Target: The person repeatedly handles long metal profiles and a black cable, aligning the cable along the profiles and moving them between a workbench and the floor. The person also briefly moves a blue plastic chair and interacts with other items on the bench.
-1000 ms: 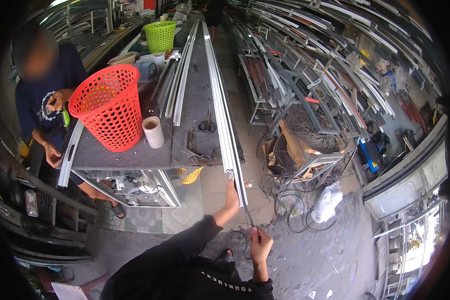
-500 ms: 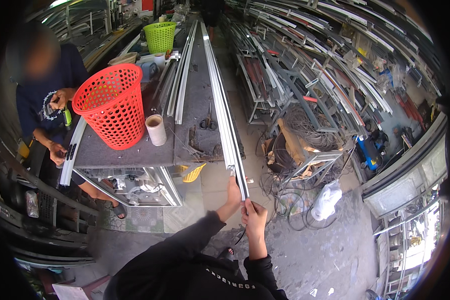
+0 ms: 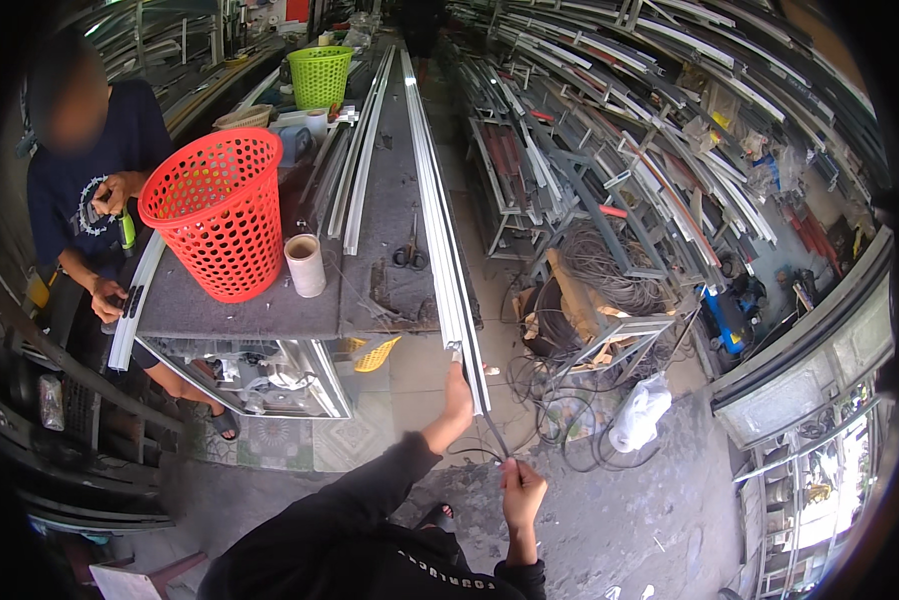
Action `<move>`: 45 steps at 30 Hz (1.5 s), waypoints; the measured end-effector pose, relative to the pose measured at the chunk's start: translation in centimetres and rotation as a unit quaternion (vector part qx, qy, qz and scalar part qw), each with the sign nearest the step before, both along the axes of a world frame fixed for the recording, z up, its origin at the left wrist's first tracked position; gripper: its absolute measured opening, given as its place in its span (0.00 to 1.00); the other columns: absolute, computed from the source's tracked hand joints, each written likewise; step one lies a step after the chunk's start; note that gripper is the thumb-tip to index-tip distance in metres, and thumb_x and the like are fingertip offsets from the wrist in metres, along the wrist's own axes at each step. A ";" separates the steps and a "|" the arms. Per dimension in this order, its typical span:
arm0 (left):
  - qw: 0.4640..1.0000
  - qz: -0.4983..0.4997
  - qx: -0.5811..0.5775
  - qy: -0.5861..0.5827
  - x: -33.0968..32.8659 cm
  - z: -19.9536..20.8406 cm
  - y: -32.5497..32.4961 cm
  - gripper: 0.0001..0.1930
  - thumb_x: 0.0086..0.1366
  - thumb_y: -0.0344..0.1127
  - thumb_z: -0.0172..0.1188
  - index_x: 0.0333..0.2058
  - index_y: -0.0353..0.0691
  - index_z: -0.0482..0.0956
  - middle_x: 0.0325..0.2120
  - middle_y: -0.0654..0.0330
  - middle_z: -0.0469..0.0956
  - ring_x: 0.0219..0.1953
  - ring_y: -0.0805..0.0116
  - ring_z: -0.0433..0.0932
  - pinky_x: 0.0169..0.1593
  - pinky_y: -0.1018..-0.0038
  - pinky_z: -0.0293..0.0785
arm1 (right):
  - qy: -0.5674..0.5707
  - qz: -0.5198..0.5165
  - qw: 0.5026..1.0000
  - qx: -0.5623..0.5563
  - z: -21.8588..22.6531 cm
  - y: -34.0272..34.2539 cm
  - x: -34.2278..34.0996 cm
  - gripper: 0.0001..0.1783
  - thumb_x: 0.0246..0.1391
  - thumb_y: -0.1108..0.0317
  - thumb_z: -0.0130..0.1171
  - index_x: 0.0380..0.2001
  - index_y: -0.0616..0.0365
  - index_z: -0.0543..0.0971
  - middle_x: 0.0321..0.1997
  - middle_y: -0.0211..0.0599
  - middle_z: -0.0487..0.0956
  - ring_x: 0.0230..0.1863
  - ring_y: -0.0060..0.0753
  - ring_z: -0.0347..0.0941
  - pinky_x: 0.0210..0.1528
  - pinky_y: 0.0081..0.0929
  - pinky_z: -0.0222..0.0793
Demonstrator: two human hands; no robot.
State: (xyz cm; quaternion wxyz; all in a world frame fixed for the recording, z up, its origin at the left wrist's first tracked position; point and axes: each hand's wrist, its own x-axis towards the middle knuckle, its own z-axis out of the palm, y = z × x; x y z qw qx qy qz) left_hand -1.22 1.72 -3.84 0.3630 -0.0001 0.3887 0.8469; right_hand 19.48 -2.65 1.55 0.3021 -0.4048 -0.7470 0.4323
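Long silver aluminium profiles lie lengthwise along the right edge of the grey-covered workbench, near ends jutting past it. My left hand is closed on the profile with a dark edge, by its near end; some fingers are hidden behind the metal. Below that end, my right hand is a closed fist, pinching a thin black rubber strip. The strip runs taut up to the profile's end, and a loose loop of it bends off leftward beside the fist.
On the workbench stand a red basket, a thread cone, scissors and a green basket. A co-worker handles another profile at left. Coiled cable, a white bag and profile racks fill the right.
My right hand has pulled down and slightly right, away from the profile's end, drawing out a length of black strip. My left hand stays near the profile's end.
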 end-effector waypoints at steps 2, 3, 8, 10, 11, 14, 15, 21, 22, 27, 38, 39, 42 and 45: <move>1.000 -0.012 0.011 -0.002 0.1 -0.1 -0.2 0.29 0.66 0.58 0.29 0.33 0.39 0.71 0.21 0.61 0.72 0.13 0.72 0.67 0.15 0.76 0.64 | 0.068 -0.002 0.980 -0.186 0.5 -1.9 -0.7 0.16 0.60 0.64 0.51 0.22 0.64 0.74 0.10 0.27 0.65 0.11 0.17 0.56 0.14 0.19 0.50; 1.000 -0.020 0.003 -0.006 0.1 -0.2 -0.3 0.29 0.66 0.58 0.29 0.33 0.39 0.71 0.22 0.61 0.72 0.13 0.72 0.67 0.15 0.76 0.64 | 0.088 -0.011 0.948 -0.305 0.7 -2.9 -1.1 0.17 0.61 0.64 0.50 0.22 0.64 0.73 0.10 0.26 0.63 0.10 0.16 0.53 0.12 0.18 0.46; 1.000 -0.016 0.002 0.010 0.4 0.2 -0.7 0.28 0.66 0.57 0.30 0.35 0.39 0.71 0.22 0.60 0.73 0.12 0.72 0.66 0.15 0.76 0.63 | 0.162 -0.016 0.926 -0.339 1.9 -4.3 -2.6 0.21 0.61 0.60 0.50 0.19 0.65 0.72 0.09 0.26 0.62 0.08 0.15 0.55 0.10 0.18 0.48; 1.000 -0.017 0.013 0.005 0.5 0.5 -0.8 0.27 0.67 0.55 0.30 0.34 0.38 0.72 0.20 0.61 0.73 0.13 0.73 0.66 0.16 0.77 0.63 | 0.164 -0.028 0.925 -0.342 2.4 -4.0 -3.0 0.20 0.61 0.60 0.50 0.19 0.65 0.72 0.09 0.25 0.62 0.08 0.15 0.54 0.10 0.18 0.47; 1.000 -0.016 0.012 0.005 0.6 0.6 -0.9 0.27 0.68 0.53 0.31 0.34 0.37 0.73 0.20 0.62 0.73 0.14 0.75 0.65 0.17 0.77 0.62 | 0.159 -0.024 0.936 -0.313 2.7 -3.8 -3.3 0.21 0.61 0.60 0.50 0.19 0.65 0.72 0.09 0.26 0.62 0.08 0.15 0.54 0.10 0.18 0.47; 0.999 -0.019 0.029 0.000 0.5 0.8 -0.9 0.27 0.69 0.51 0.31 0.34 0.35 0.75 0.20 0.62 0.74 0.16 0.76 0.65 0.19 0.78 0.62 | 0.123 -0.018 0.943 -0.308 3.1 -3.0 -4.8 0.20 0.60 0.60 0.51 0.20 0.65 0.72 0.09 0.26 0.63 0.08 0.15 0.53 0.10 0.17 0.45; 0.999 -0.017 0.030 -0.001 0.4 0.8 -0.9 0.27 0.69 0.51 0.31 0.34 0.35 0.75 0.21 0.62 0.75 0.16 0.76 0.65 0.19 0.78 0.62 | 0.151 0.011 0.936 -0.317 3.2 -2.8 -5.4 0.20 0.60 0.60 0.51 0.20 0.65 0.71 0.09 0.25 0.62 0.08 0.15 0.51 0.10 0.17 0.44; 1.000 -0.005 -0.011 -0.017 0.3 0.2 -0.3 0.27 0.66 0.57 0.32 0.31 0.41 0.72 0.14 0.64 0.70 0.12 0.74 0.65 0.15 0.78 0.62 | 0.204 -0.018 0.913 -0.354 3.4 -1.5 -6.8 0.18 0.60 0.61 0.51 0.21 0.64 0.71 0.10 0.24 0.60 0.07 0.13 0.48 0.09 0.16 0.39; 1.000 -0.010 0.004 -0.024 0.3 0.1 -0.2 0.27 0.66 0.57 0.32 0.30 0.41 0.72 0.14 0.64 0.70 0.12 0.74 0.65 0.15 0.78 0.62 | 0.191 -0.038 0.911 -0.365 3.5 -1.1 -7.0 0.18 0.60 0.62 0.52 0.21 0.64 0.71 0.10 0.24 0.61 0.07 0.13 0.48 0.09 0.16 0.39; 0.999 0.007 0.026 -0.038 0.4 0.0 -0.3 0.25 0.67 0.51 0.32 0.32 0.36 0.73 0.17 0.62 0.72 0.16 0.75 0.66 0.19 0.77 0.62 | 0.177 0.023 0.927 -0.329 3.6 0.9 -8.8 0.19 0.59 0.60 0.54 0.21 0.66 0.73 0.10 0.24 0.62 0.09 0.12 0.51 0.10 0.16 0.41; 0.997 -0.040 0.024 -0.066 3.3 1.3 -2.8 0.27 0.66 0.60 0.32 0.31 0.42 0.70 0.18 0.63 0.70 0.10 0.72 0.66 0.13 0.77 0.63 | -0.018 -0.039 0.995 0.092 1.8 -3.6 -1.0 0.11 0.54 0.68 0.57 0.23 0.65 0.77 0.15 0.38 0.74 0.18 0.23 0.72 0.21 0.23 0.65; 0.998 -0.032 0.033 -0.034 3.3 1.5 -2.8 0.27 0.66 0.60 0.32 0.31 0.42 0.70 0.19 0.63 0.70 0.10 0.72 0.66 0.13 0.77 0.63 | -0.018 -0.031 0.999 -0.003 2.0 -3.9 -0.7 0.13 0.56 0.67 0.55 0.22 0.65 0.76 0.14 0.36 0.73 0.16 0.22 0.70 0.19 0.22 0.63; 0.995 -0.067 0.041 -0.062 3.2 1.9 -3.2 0.26 0.66 0.58 0.32 0.33 0.42 0.70 0.21 0.63 0.71 0.11 0.73 0.66 0.14 0.77 0.63 | 0.019 -0.009 0.976 -0.219 3.4 -4.2 -0.6 0.19 0.59 0.63 0.51 0.19 0.64 0.75 0.10 0.30 0.70 0.12 0.18 0.63 0.15 0.18 0.56; 0.994 -0.076 0.044 -0.062 3.0 1.9 -3.2 0.26 0.66 0.56 0.30 0.32 0.43 0.71 0.21 0.63 0.71 0.12 0.73 0.66 0.14 0.77 0.62 | 0.068 -0.024 0.953 -0.296 4.8 -3.7 -1.7 0.22 0.61 0.61 0.50 0.15 0.62 0.72 0.10 0.26 0.66 0.11 0.14 0.58 0.13 0.16 0.50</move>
